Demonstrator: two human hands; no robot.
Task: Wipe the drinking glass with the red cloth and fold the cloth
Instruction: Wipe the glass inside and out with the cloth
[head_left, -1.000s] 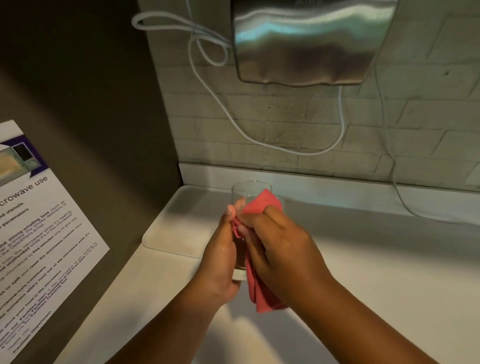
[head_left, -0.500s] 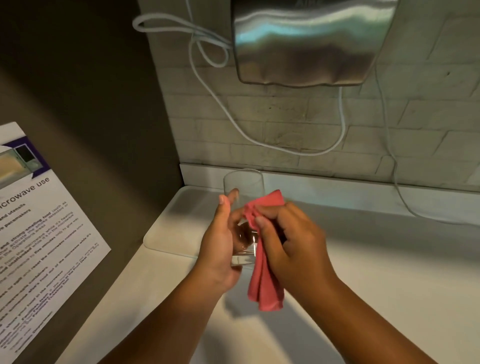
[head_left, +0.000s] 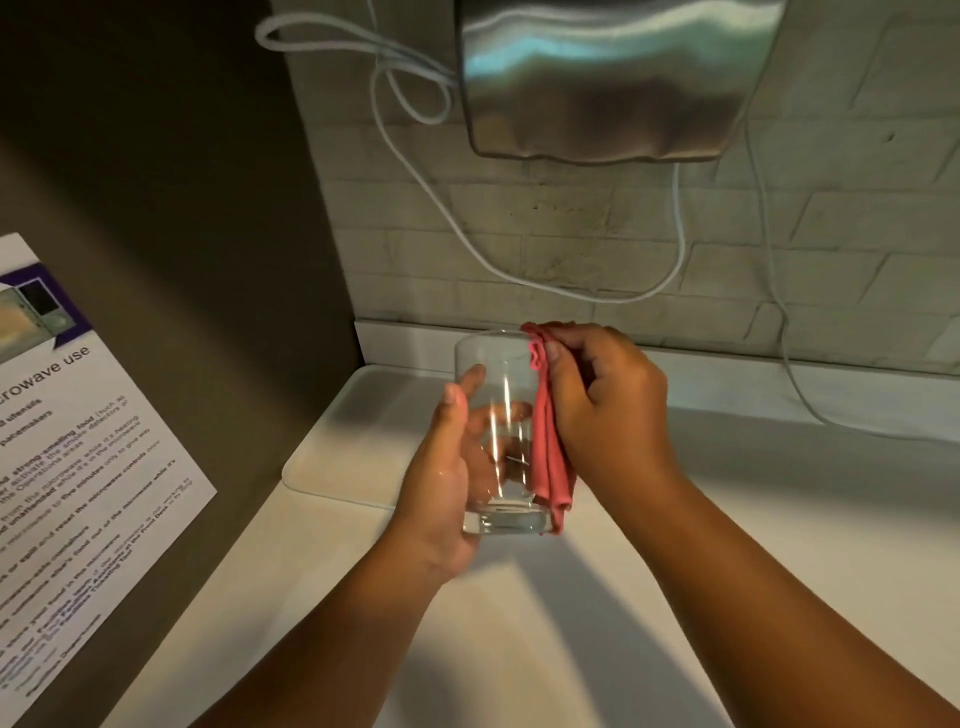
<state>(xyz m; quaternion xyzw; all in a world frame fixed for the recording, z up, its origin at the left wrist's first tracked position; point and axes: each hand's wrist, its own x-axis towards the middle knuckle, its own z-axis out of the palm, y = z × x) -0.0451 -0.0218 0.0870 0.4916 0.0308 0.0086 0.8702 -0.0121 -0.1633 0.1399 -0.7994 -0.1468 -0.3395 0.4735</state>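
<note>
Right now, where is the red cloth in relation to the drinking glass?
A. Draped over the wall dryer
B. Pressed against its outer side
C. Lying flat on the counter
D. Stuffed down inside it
B: the right hand presses the red cloth against the outer right side of the drinking glass, which the left hand holds upright above the counter.

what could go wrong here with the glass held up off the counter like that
1. The drinking glass is held in the air by the left hand alone, and that hand looks wet, so it might slip and drop onto the white counter.
2. The right hand presses the red cloth against one side only; a hard push could lever the glass out of the grip.
3. The cloth's loose end hangs free and may snag.
</note>
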